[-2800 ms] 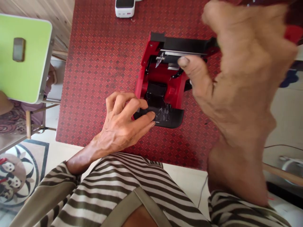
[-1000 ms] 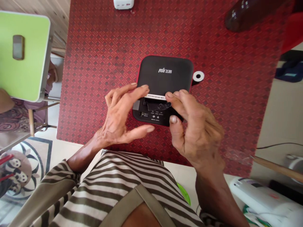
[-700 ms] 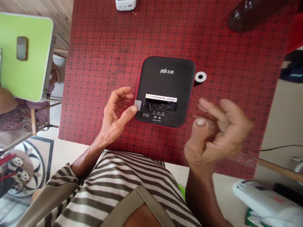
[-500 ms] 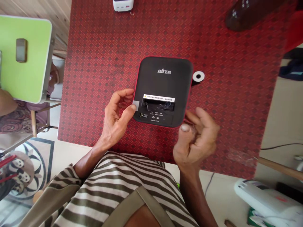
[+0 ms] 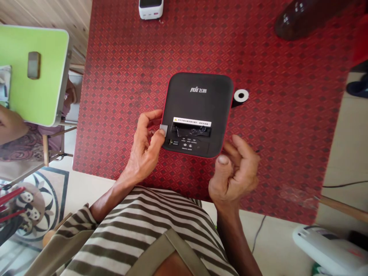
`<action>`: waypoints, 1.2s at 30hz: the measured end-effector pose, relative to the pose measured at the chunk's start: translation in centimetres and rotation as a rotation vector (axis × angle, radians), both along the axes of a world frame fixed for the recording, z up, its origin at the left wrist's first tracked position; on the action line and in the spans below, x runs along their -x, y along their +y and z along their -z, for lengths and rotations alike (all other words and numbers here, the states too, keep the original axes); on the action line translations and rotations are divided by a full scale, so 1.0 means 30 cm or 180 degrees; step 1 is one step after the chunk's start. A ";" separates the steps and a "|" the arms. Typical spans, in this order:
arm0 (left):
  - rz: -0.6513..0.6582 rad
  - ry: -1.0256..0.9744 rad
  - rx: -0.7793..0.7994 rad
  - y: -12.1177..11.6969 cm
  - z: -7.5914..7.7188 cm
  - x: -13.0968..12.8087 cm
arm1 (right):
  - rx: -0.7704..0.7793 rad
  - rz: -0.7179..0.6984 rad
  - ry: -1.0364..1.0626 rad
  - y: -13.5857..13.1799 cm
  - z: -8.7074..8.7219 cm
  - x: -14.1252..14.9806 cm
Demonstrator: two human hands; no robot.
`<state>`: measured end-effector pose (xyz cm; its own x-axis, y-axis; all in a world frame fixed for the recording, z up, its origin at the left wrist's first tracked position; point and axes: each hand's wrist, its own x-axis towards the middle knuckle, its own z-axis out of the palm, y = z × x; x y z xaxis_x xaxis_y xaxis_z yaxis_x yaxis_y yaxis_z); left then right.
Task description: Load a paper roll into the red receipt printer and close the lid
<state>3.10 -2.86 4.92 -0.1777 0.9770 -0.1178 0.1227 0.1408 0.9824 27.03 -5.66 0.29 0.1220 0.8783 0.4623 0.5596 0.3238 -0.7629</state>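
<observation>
A black receipt printer (image 5: 198, 103) with red edges, a FEIE logo and a white warning strip faces up in front of me. My left hand (image 5: 149, 147) grips its left side, the thumb pressed on a grey tab (image 5: 164, 130) there and the fingers along the edge. At the lower right corner, my right hand (image 5: 235, 168) has curled fingers against the printer's edge, with the thumb close beside the corner. Clear film (image 5: 191, 131) lies crumpled in the printer's slot. Right of the printer stands a paper roll (image 5: 241, 96) with a white end.
The red patterned table (image 5: 120, 76) carries a white device (image 5: 151, 9) at the far edge and a dark bottle (image 5: 293, 23) at the far right. On the left, a green table (image 5: 37, 99) holds a phone (image 5: 33, 65), with a person's arm (image 5: 13, 124) beside it.
The view has shifted slightly, bringing more of the green table into sight. My right hand sits a little closer to the printer's corner. My left thumb stays on the grey tab.
</observation>
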 end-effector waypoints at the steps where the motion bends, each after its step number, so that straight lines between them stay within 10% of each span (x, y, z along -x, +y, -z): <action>1: 0.0013 -0.0009 0.0003 0.000 -0.001 -0.002 | -0.0002 0.0005 0.0025 0.000 0.001 0.002; 22: -0.0162 -0.0071 -0.0154 0.004 0.049 -0.006 | -0.0130 0.0113 -0.0283 0.025 -0.013 -0.021; 30: -0.0200 -0.0152 -0.0531 0.006 0.101 0.011 | -0.0478 -0.0794 -0.1391 0.228 -0.234 -0.001; 36: -0.0574 -0.0009 -0.0691 0.042 0.184 0.034 | 0.0373 -0.1458 -0.2062 0.425 -0.196 0.093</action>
